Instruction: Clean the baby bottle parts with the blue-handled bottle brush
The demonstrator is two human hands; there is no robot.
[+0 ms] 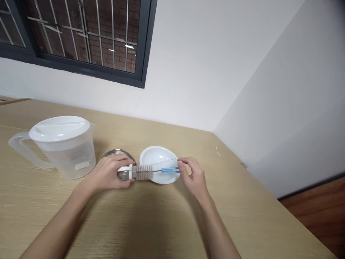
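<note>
My left hand (113, 172) is closed around a small clear bottle (124, 175) with a white collar, lying sideways. At its mouth is a bottle brush (144, 172) with pale bristles, a twisted wire stem and a blue handle; how far the bristles reach inside I cannot tell. My right hand (192, 175) is closed in a pinch at the end of the blue handle. A thin pale line also runs from the bristles to these fingertips. Below the brush stands a white oval bowl (151, 152). Behind my left hand, a round metal dish (118, 151) is partly hidden.
A lidded plastic pitcher (67, 151) with some liquid in it stands at the left, its handle pointing left. A thin pale strip (218, 151) lies on the wooden table (107, 230) at the right. Behind are a white wall and a barred window (88, 32).
</note>
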